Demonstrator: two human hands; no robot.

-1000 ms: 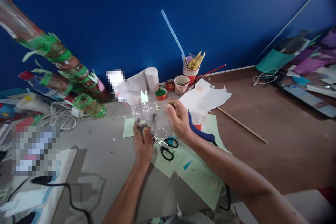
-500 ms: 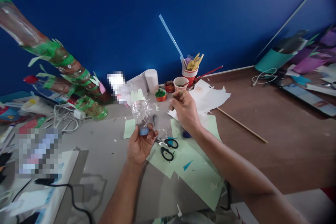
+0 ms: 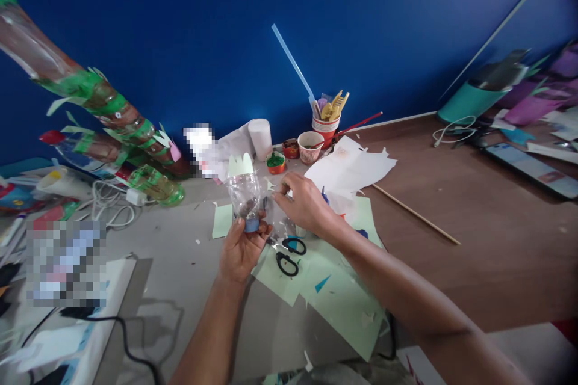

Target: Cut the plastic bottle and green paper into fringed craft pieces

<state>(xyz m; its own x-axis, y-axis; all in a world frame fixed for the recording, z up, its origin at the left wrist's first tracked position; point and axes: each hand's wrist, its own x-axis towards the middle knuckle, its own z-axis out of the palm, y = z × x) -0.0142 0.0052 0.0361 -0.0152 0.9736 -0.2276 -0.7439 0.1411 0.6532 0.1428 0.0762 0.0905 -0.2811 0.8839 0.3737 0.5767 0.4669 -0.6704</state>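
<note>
My left hand [image 3: 241, 248] grips a clear cut plastic bottle [image 3: 244, 194] by its blue-capped neck, open end up. A pale green paper crown shape [image 3: 240, 164] sits on the bottle's top rim. My right hand [image 3: 303, 203] hovers just right of the bottle, fingers pinched together near its side; I cannot make out anything between them. Black-handled scissors [image 3: 289, 255] lie on pale green paper sheets [image 3: 336, 301] below my hands.
Painted green-and-brown bottles [image 3: 102, 105] lean at the left. Small paint cups [image 3: 310, 145], a red cup of tools [image 3: 328, 114] and a white roll [image 3: 261, 137] stand by the blue wall. White paper [image 3: 350, 169], a wooden stick [image 3: 415, 213], cables [image 3: 106, 201] lie around.
My right hand came down from near the paint cups to the bottle's right side. My left hand kept holding the bottle and shifted it slightly.
</note>
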